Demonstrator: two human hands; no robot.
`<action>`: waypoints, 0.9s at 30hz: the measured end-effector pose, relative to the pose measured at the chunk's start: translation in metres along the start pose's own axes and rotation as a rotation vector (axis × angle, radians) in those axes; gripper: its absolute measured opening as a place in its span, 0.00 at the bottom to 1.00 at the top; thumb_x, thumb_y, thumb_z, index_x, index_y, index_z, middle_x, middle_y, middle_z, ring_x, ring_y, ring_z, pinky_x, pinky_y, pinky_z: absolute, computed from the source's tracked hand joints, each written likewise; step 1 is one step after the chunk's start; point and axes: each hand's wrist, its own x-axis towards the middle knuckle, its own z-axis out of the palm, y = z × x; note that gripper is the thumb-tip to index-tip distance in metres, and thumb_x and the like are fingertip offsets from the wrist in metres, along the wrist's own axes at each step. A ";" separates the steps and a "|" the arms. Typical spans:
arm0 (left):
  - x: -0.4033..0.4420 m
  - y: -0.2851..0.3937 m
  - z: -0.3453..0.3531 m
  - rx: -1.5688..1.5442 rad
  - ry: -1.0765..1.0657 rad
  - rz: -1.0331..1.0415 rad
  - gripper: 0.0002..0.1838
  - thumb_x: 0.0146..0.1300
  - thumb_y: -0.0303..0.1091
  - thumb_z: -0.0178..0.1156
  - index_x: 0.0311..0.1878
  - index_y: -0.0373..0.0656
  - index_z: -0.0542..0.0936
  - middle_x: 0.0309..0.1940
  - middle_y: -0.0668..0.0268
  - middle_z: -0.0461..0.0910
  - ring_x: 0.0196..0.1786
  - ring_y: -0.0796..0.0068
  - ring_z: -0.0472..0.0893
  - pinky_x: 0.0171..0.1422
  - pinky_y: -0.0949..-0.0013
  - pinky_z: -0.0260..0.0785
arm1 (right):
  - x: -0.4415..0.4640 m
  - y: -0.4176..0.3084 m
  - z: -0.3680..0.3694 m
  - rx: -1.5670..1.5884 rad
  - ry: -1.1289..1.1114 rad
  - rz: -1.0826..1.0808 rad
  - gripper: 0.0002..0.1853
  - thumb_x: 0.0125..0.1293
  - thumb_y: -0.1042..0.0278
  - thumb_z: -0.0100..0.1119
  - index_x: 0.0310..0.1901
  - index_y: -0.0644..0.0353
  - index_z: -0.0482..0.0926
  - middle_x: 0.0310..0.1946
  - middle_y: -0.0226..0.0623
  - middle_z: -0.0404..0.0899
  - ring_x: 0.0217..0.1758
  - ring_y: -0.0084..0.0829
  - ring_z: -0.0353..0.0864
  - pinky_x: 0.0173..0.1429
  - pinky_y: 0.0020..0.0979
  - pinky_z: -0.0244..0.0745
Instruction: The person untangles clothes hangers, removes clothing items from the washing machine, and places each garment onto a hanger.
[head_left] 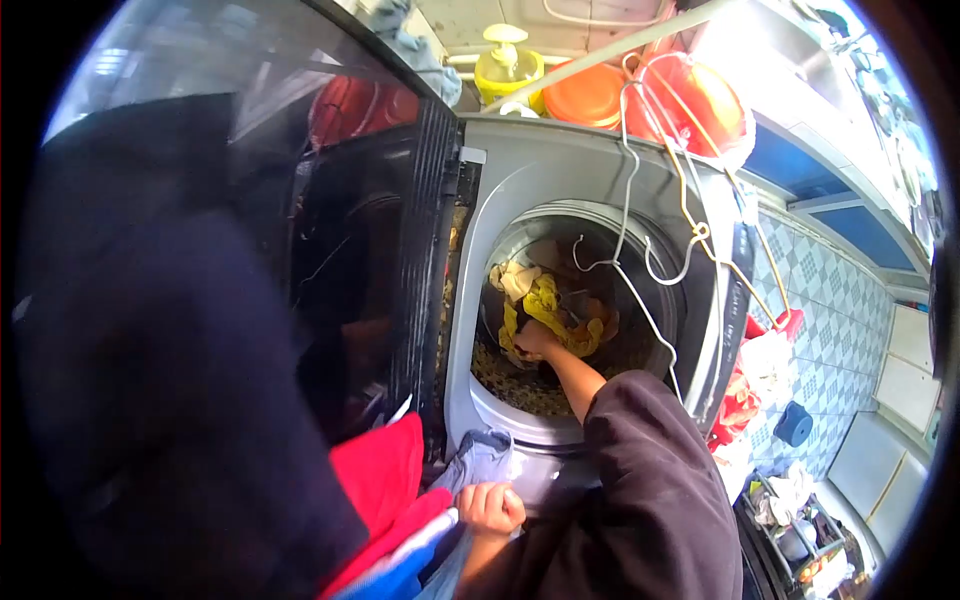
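Observation:
My right hand [537,341] reaches down into the round drum [640,345] of a grey top-loading washing machine. Its fingers are closed at a yellow garment [541,297], and their tips are partly hidden. Beside that lies a cream cloth [515,281]; darker patterned fabric [520,385] covers the drum's bottom. Outside the machine's front edge, my left hand [491,508] is curled into a fist against a grey-blue garment [476,460]. What sits inside the fist is hidden. Red cloth [385,465] and blue cloth [405,565] are bunched to its left.
The dark lid [350,230] stands raised on the left. Wire hangers [697,232] hang over the machine's right side. Behind it are a yellow pump bottle [508,75] and orange-red basins [583,95]. A blue stool [794,425] and a rack [795,525] stand on the tiled floor.

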 end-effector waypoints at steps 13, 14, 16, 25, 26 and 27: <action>-0.001 0.015 -0.007 -0.206 0.157 -0.135 0.11 0.50 0.26 0.59 0.39 0.40 0.77 0.27 0.62 0.75 0.31 0.62 0.74 0.35 0.62 0.66 | -0.211 -0.128 -0.211 0.252 -0.274 -0.527 0.17 0.55 0.60 0.60 0.17 0.63 0.74 0.12 0.28 0.68 0.15 0.22 0.71 0.20 0.26 0.66; 0.001 0.019 -0.007 -0.287 0.177 -0.207 0.15 0.49 0.25 0.60 0.43 0.39 0.76 0.30 0.61 0.76 0.33 0.61 0.75 0.37 0.63 0.67 | -0.241 -0.135 -0.215 0.212 -0.282 -0.595 0.19 0.58 0.59 0.60 0.15 0.62 0.74 0.11 0.26 0.67 0.15 0.22 0.71 0.21 0.26 0.67; 0.020 0.035 -0.025 -0.400 0.211 -0.197 0.22 0.50 0.28 0.62 0.50 0.39 0.72 0.42 0.56 0.73 0.45 0.57 0.73 0.49 0.61 0.64 | -0.285 -0.139 -0.213 0.185 -0.443 -0.836 0.20 0.61 0.57 0.61 0.16 0.63 0.76 0.11 0.25 0.70 0.17 0.16 0.72 0.21 0.23 0.66; -0.007 0.019 -0.087 -0.984 0.296 -0.499 0.14 0.58 0.31 0.59 0.45 0.38 0.69 0.35 0.69 0.69 0.36 0.80 0.69 0.43 0.77 0.63 | -0.318 -0.138 -0.194 1.126 -0.748 -1.197 0.23 0.56 0.64 0.60 0.09 0.59 0.63 0.12 0.28 0.62 0.16 0.21 0.60 0.22 0.28 0.54; -0.016 0.009 -0.101 -0.855 0.210 -0.470 0.11 0.58 0.30 0.58 0.41 0.38 0.69 0.34 0.70 0.70 0.35 0.81 0.69 0.39 0.78 0.63 | -0.282 -0.125 -0.196 0.906 -0.534 -1.024 0.22 0.57 0.61 0.60 0.10 0.60 0.66 0.13 0.29 0.66 0.16 0.21 0.63 0.23 0.26 0.59; -0.022 0.002 -0.106 -0.751 0.050 -0.584 0.08 0.58 0.25 0.56 0.39 0.38 0.70 0.33 0.71 0.69 0.38 0.80 0.68 0.44 0.73 0.63 | -0.266 -0.124 -0.188 0.774 -0.432 -0.819 0.20 0.57 0.59 0.60 0.13 0.61 0.70 0.15 0.29 0.68 0.17 0.22 0.67 0.25 0.25 0.65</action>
